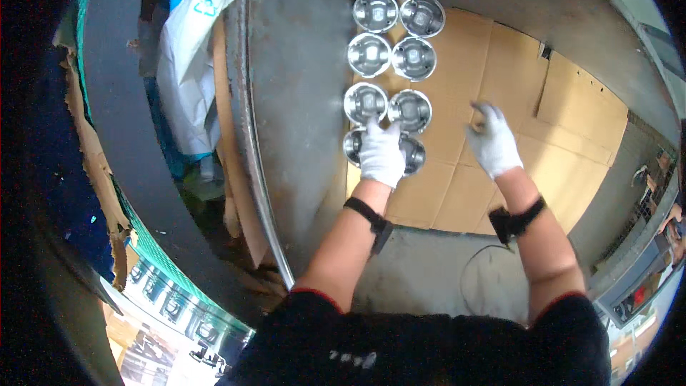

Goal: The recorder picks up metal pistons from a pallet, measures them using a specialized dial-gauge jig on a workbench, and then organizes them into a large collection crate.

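Shiny round metal pistons, hollow side up, stand in two columns. My left hand [382,154], in a white glove, is over the nearest pair and partly hides the left piston [352,146] and the right piston [413,155]. Its visible fingertips are apart and reach to the rim of another piston [366,104] just beyond; whether they press on it is unclear. My right hand [492,141], also gloved, hovers over the cardboard sheet [457,129] to the right. Its fingers are curled but apart, with nothing seen between them.
A grey metal wall [293,100] rises left of the pistons, and another bounds the far side. Beyond the left edge hangs a white and blue plastic bag [189,64]. More metal parts [171,307] lie at lower left. A thin cable [464,279] curves near my right forearm.
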`<action>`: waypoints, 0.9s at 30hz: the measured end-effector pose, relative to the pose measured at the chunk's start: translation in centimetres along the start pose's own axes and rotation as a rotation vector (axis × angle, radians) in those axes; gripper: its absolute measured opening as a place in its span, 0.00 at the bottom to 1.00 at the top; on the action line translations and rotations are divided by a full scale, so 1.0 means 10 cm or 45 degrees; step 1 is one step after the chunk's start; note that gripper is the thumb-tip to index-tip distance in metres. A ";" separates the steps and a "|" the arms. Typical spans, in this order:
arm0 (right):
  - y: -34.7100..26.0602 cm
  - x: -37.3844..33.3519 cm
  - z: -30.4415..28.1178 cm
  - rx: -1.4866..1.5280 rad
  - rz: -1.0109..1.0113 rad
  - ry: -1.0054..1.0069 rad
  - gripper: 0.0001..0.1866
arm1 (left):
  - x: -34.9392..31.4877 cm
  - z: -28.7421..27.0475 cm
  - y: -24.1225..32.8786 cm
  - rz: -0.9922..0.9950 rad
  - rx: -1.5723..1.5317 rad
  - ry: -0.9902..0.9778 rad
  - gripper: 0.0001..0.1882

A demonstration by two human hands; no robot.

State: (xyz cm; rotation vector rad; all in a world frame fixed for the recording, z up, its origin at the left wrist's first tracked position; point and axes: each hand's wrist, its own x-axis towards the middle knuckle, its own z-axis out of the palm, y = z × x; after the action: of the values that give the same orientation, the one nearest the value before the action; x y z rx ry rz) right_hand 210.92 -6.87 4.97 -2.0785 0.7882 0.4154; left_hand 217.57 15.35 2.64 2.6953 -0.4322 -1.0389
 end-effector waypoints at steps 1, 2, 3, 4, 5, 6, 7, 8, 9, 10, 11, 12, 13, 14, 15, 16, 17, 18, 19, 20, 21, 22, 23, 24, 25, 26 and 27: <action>0.39 -0.27 -0.08 -0.089 -0.002 0.019 0.23 | 0.07 0.09 0.02 0.031 0.034 0.015 0.27; 0.71 -0.56 -0.18 -0.200 0.066 -0.026 0.23 | 0.11 0.18 0.01 0.049 0.054 0.086 0.24; 0.92 -0.86 -0.26 -0.279 0.144 -0.070 0.23 | 0.19 0.28 -0.03 0.028 0.104 0.094 0.24; 1.07 -1.16 -0.36 -0.271 0.204 -0.159 0.22 | 0.25 0.39 -0.05 0.004 0.151 0.101 0.23; 1.27 -1.46 -0.44 -0.256 0.434 -0.256 0.22 | 0.25 0.44 -0.04 -0.017 0.152 0.146 0.23; 1.51 -1.81 -0.48 -0.306 0.450 -0.280 0.23 | 0.25 0.44 -0.02 -0.001 0.177 0.206 0.23; 1.69 -2.15 -0.49 -0.346 0.461 -0.310 0.24 | 0.24 0.44 -0.05 -0.008 0.198 0.189 0.23; 1.70 -2.43 -0.54 -0.390 0.485 -0.350 0.24 | 0.25 0.40 -0.08 -0.012 0.215 0.175 0.22; 1.72 -2.70 -0.58 -0.429 0.505 -0.388 0.24 | 0.23 0.33 -0.07 -0.008 0.260 0.112 0.26; 1.77 -2.96 -0.61 -0.402 0.565 -0.435 0.23 | 0.20 0.25 -0.04 0.003 0.262 0.129 0.26; 1.84 -3.20 -0.61 -0.375 0.617 -0.481 0.23 | 0.15 0.15 -0.02 -0.016 0.164 0.115 0.28; 1.97 -3.46 -0.59 -0.373 0.608 -0.456 0.23 | 0.08 0.05 0.02 -0.025 0.061 0.098 0.31; 2.15 -3.70 -0.56 -0.319 0.655 -0.461 0.22 | -0.06 -0.07 0.09 0.056 0.196 0.138 0.37; 2.18 -3.75 -0.57 -0.262 0.685 -0.473 0.21 | -0.27 -0.22 0.17 0.061 0.201 0.171 0.37; 2.23 -3.77 -0.58 -0.257 0.650 -0.456 0.21 | -0.52 -0.39 0.23 0.011 0.066 0.027 0.37; 2.20 -3.77 -0.59 -0.241 0.674 -0.459 0.21 | -0.84 -0.51 0.25 -0.052 -0.072 -0.114 0.37; 2.15 -3.73 -0.64 -0.228 0.679 -0.474 0.21 | -1.20 -0.56 0.17 -0.058 -0.063 -0.118 0.37; 2.10 -3.61 -0.68 -0.231 0.599 -0.492 0.21 | -1.54 -0.60 0.07 -0.080 -0.050 -0.112 0.36; 2.04 -3.49 -0.71 -0.219 0.598 -0.408 0.22 | -1.88 -0.74 0.09 -0.061 -0.055 -0.135 0.34; 1.97 -3.41 -0.69 -0.198 0.589 -0.334 0.23 | -2.25 -0.92 0.14 -0.051 -0.054 -0.156 0.33; 2.32 -3.37 -0.64 -0.169 0.553 -0.256 0.22 | -2.58 -1.07 0.21 0.005 -0.041 -0.073 0.31; 2.08 -3.25 -0.74 -0.098 0.514 -0.262 0.21 | -2.92 -1.14 0.09 0.120 -0.039 0.089 0.29; 2.05 -3.20 -0.81 -0.138 0.257 -0.137 0.19 | -3.19 -1.38 0.12 0.103 -0.058 0.147 0.28; 1.31 -3.11 -1.00 0.081 0.485 -0.216 0.18 | -3.50 -1.61 0.10 0.064 -0.066 0.212 0.27; 2.07 -3.00 -0.93 0.018 0.381 -0.108 0.17 | -3.71 -1.78 0.04 0.150 -0.138 0.498 0.26; 1.93 -2.92 -0.87 0.018 0.314 -0.150 0.17 | -3.94 -1.96 -0.08 0.192 -0.183 0.769 0.24; 1.80 -2.88 -0.90 -0.045 0.215 -0.147 0.16 | -4.16 -2.17 -0.24 0.014 -0.256 0.855 0.21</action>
State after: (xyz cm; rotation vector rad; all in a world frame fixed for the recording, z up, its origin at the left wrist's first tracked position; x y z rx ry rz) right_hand 177.51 -11.12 15.03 -2.0074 0.8953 0.6400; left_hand 203.39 34.13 43.27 2.6383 -0.1965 -0.1206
